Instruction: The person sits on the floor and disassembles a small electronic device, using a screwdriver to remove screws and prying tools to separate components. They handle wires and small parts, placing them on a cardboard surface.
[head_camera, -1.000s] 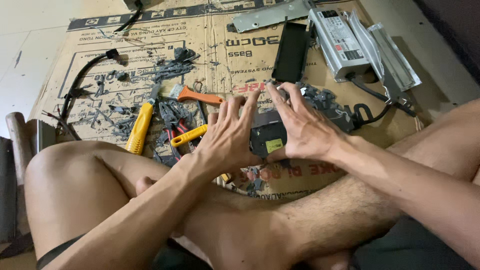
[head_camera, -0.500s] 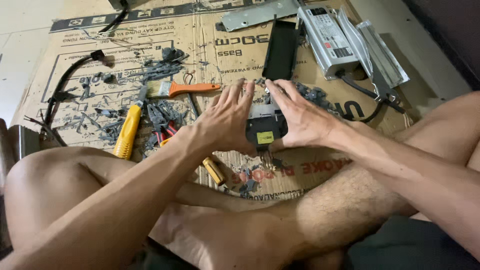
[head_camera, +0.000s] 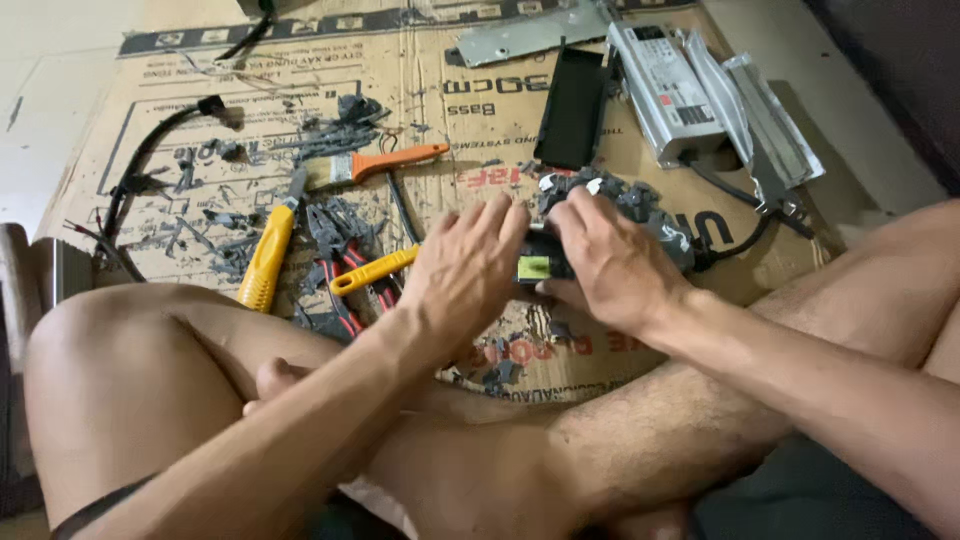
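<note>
At the far left of the frame a black cable (head_camera: 140, 180) curls over the flattened cardboard sheet (head_camera: 420, 70) that serves as a work mat, with grey scraps of broken plastic (head_camera: 215, 245) scattered beside it. Just right of these lies a yellow-handled utility knife (head_camera: 265, 258), and above it an orange-handled paintbrush (head_camera: 375, 163), both set down within arm's reach. Red-handled pliers (head_camera: 335, 255) and a yellow-handled tool (head_camera: 372, 270) rest near the left hand (head_camera: 465, 275), which curls its fingers over the left side of a small black component with a yellow-green label (head_camera: 535, 265). The right hand (head_camera: 610, 265) clasps the same piece from the other side, so it sits pinched between both hands in the middle of the frame, held just above the cardboard, seemingly to steady it for close work. Behind the hands a black rectangular tray (head_camera: 572, 105) lies flat, and in the upper right a silver metal power supply housing (head_camera: 665, 90) rests with its dark lead (head_camera: 735, 235) trailing toward the hands.
</note>
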